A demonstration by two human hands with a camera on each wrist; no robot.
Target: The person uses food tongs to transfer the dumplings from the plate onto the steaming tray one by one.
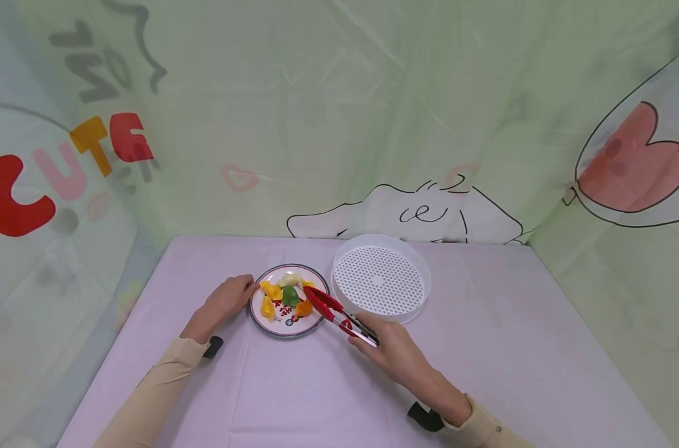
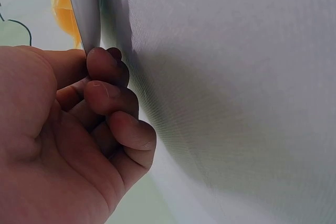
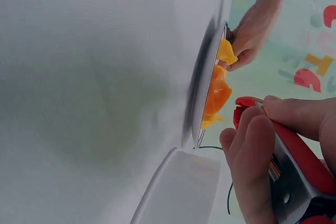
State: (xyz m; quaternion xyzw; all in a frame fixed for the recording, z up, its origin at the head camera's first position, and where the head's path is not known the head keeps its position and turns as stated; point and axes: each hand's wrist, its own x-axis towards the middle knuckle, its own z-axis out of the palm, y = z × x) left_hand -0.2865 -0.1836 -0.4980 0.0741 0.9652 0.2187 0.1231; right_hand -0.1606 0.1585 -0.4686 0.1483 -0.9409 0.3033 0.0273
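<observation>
Before me, a person's left arm (image 1: 155, 389), in a beige sleeve, angles up from the lower left of the head view. Its left hand (image 1: 229, 297), left of and below center, has bent fingers pinching at the tips. The right arm (image 1: 451, 401) slants inward from the bottom, right of center; its right hand (image 1: 391, 348) grips with curled fingers and thumb.

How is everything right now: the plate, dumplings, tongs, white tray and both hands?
Plate: right way up, loaded.
Dumplings: spread about, uncovered.
Tongs: held, tips above the plate.
White tray: lying flat, holes showing.
Left hand: pinching the plate's edge.
Right hand: gripping the tongs.
</observation>
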